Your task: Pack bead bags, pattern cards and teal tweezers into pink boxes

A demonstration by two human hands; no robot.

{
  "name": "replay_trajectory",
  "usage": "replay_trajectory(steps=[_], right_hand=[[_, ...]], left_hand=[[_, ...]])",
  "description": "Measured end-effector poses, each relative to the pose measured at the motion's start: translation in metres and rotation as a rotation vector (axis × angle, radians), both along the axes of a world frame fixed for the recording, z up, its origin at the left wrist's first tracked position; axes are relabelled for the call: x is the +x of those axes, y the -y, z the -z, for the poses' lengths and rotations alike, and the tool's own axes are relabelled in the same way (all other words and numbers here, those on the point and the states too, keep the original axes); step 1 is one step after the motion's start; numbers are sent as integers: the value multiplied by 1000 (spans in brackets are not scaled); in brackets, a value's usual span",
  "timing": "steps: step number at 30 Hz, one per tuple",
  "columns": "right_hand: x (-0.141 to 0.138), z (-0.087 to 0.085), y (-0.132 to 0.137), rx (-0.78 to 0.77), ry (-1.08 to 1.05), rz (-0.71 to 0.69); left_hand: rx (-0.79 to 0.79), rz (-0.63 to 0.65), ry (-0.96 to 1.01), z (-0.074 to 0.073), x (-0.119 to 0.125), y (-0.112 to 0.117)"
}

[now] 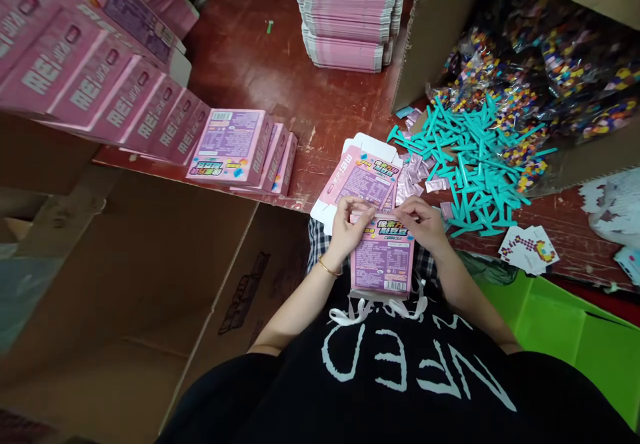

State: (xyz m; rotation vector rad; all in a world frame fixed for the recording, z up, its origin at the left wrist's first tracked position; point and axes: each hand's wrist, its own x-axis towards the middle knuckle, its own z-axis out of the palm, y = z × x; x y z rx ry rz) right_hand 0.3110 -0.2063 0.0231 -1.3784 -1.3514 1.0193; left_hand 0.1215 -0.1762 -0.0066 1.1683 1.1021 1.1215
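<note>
my l. hand [351, 225] & r. hand [424, 225] pinch pink box [382, 261]
if i press too hard, box's far edge may crease.

The site is a small packing workshop, worked by hand. Indicators are as follows. The worktable [240, 44] has a worn, scratched red-brown top. At the far side stands a stack of flat pink cartons [345, 31]; at the left, made-up pink boxes [113, 87] stand in a row. One printed box [383, 261] is at the near edge. At the right, loose stock lies in bulk: teal plastic pieces [473, 154], small pink sachets [413, 174] and printed cards [527, 249]. A large cardboard box [435, 24] at the far right holds bags of coloured bits [570, 71]. An open carton [150, 284] is at the near left, and a green bin [545, 337] at the near right
</note>
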Motion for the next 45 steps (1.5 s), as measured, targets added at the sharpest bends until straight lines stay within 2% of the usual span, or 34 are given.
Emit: replay_trajectory(steps=[3, 6, 8, 14, 16, 20, 22, 25, 26, 27, 28, 30, 31, 32, 33, 34, 36, 37, 38, 39, 41, 43, 45], right_hand=[[6, -9, -10, -208, -137, 3], [16, -8, -13, -378, -266, -66], [21, -7, -10, -385, -261, -135], [23, -18, 5, -210, -74, -333], [25, -18, 11, -212, -45, -326], [38, -12, 28, -325, -88, -358], [47, -14, 37, -355, -91, -316], [58, -32, 43, -252, -208, -133], [60, -41, 42, -221, -266, -163], [60, -49, 39, -220, -318, -289], [60, -56, 34, -253, -359, -498], [59, -61, 18, -364, -386, -951], [60, -58, 8, -398, -366, -1061], [62, -51, -2, -399, -320, -1037], [67, -41, -13, -362, -235, -877], [74, -28, -24, -302, -103, -637], [93, -1, -44, -208, 272, -175], [104, 11, -53, -200, 472, -38], [113, 22, -60, -213, 650, 16], [121, 29, -67, -237, 784, 14], [133, 37, -77, -282, 904, -47], [135, 35, -83, -305, 872, -57], [129, 26, -82, -295, 690, 5]], left_hand=[[-78, -6, -49, -7, -2, -4], [-31, 15, -39, -7, -2, -1], [24, 30, -31, -5, -2, 4], [30, 95, 0, -6, -2, 9], [5, 25, 12, -8, -6, 0], [1, -370, 96, -12, -22, -28], [7, -394, 106, -14, -32, -37], [185, -211, -135, -24, -40, -36], [282, -136, -240, -30, -40, -33], [376, -42, -328, -36, -40, -29], [452, 91, -389, -42, -38, -24], [551, 449, -420, -52, -33, -15], [572, 618, -403, -55, -31, -11], [565, 740, -382, -56, -29, -8], [538, 795, -367, -55, -28, -5], [492, 784, -365, -53, -28, -2], [376, 650, -406, -47, -29, 0], [321, 575, -435, -43, -29, 1], [273, 511, -459, -40, -30, 0], [228, 465, -481, -38, -30, -1], [141, 422, -508, -35, -29, -3], [74, 420, -522, -34, -26, -7], [42, 420, -529, -34, -22, -10]])
